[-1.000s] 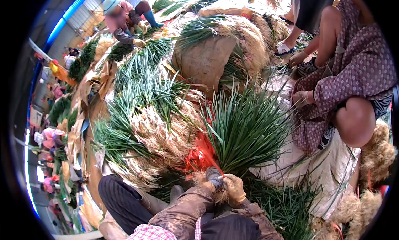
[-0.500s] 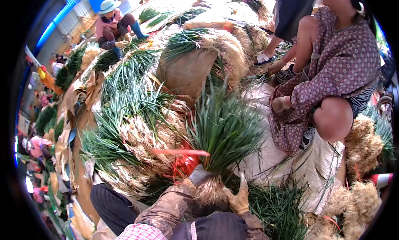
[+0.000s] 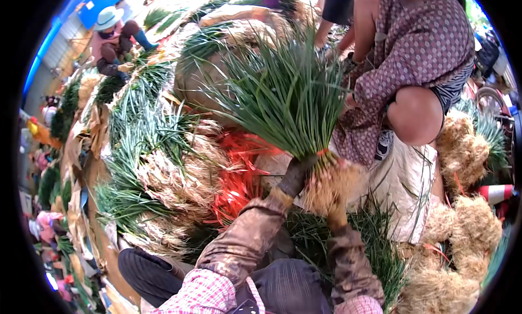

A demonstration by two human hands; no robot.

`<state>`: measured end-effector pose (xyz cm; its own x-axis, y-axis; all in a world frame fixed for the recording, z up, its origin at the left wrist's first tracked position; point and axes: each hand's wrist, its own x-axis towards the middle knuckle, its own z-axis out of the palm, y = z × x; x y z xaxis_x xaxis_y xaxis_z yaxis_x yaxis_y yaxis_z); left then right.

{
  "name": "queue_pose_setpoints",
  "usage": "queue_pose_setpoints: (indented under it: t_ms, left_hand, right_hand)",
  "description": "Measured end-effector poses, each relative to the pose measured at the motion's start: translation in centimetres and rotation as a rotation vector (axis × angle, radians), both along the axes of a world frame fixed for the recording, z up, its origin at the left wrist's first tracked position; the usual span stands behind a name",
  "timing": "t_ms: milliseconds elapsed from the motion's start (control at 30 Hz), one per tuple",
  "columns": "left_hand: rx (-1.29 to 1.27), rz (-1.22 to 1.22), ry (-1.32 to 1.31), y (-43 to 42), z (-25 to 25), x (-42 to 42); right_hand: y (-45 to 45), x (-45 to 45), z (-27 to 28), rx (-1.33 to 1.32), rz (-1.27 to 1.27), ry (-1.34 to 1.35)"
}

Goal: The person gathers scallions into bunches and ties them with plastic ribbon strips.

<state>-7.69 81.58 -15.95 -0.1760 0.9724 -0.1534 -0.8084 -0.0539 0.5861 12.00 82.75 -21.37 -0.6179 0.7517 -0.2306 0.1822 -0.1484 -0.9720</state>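
Observation:
A thick bundle of scallions [image 3: 288,104] stands upright and fanned out in front of me, with pale, stringy roots [image 3: 318,191] at the bottom. An orange-red band [image 3: 322,152] circles its stems. My left hand [image 3: 300,170], in a dark grey glove, is closed around the stems just under the leaves. At the right side of the roots is my right hand [image 3: 346,184] in a tan glove. Motion smears its fingers, so their grip is unclear. Left of the bundle lies a heap of red plastic strips [image 3: 239,175].
Loose scallions [image 3: 163,170] lie in a long pile on the left. A person in a patterned smock [image 3: 418,64] crouches close at the right, beside a whitish sheet [image 3: 405,175]. Root-end bundles [image 3: 462,232] are stacked lower right. Another person in a pale hat [image 3: 109,34] sits farther back.
The bundle has risen and moved forward in my left hand, and the orange-red band now circles its stems. My right hand has gone from spread open beside the roots up against them.

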Motion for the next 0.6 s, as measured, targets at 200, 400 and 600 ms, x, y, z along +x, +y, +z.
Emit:
queue_pose_setpoints:
  t_ms: [200,400,600]
  left_hand:
    - [-0.195,0.139,-0.128,2.9,-6.0,0.5]
    - [-0.216,-0.196,-0.313,-3.3,-3.6,2.3]
    - [-0.474,-0.3,-0.259,-9.0,-8.3,7.0]
  right_hand:
    - [3.9,0.4,-3.7,0.128,-0.022,-0.088]
    - [7.0,6.4,0.5,-0.048,0.279,-0.206]
    - [4.4,5.5,-0.7,-0.209,0.458,-0.379]
